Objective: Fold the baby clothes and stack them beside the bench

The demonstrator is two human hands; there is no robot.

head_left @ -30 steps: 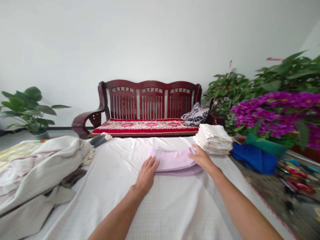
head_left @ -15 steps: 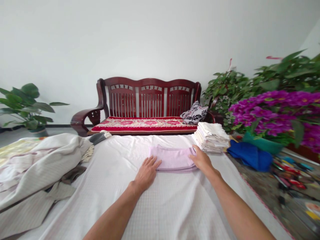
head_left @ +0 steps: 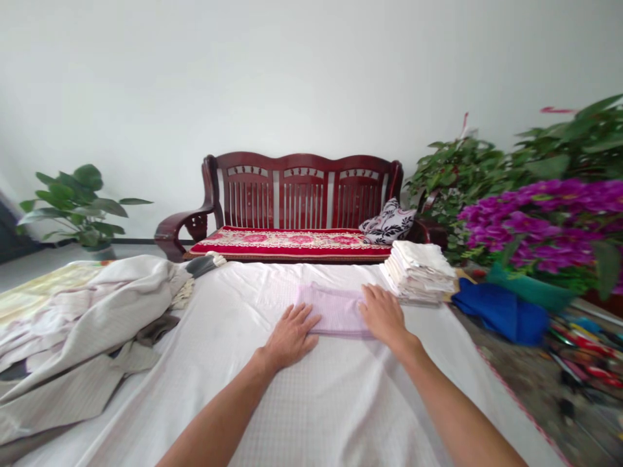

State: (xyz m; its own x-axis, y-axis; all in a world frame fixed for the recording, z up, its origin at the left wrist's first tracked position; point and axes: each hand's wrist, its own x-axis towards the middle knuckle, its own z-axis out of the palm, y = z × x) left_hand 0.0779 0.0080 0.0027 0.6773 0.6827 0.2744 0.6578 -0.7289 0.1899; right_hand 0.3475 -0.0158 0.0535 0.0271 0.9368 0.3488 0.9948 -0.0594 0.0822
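A folded lilac ribbed garment (head_left: 335,312) lies flat on the white cloth (head_left: 331,402) in front of me; its exact kind does not show. My left hand (head_left: 291,334) rests at its left end, fingers spread, the fingertips on the fabric. On the right end lies my right hand (head_left: 383,314), palm down with the fingers stretched out, hiding that edge. Neither hand grips anything. Beyond my right hand stands a stack of folded white and cream cloths (head_left: 418,269).
A heap of loose clothes (head_left: 102,324) covers the left side. Behind the cloth is a dark red wooden bench (head_left: 302,201) with a patterned cushion (head_left: 389,222). To the right are a blue cloth (head_left: 501,311), purple flowers (head_left: 545,220) and scattered tools (head_left: 588,357).
My right hand has gone from holding the garment's right edge to lying flat on top of it. The left hand stays at the left end. The view has turned slightly left.
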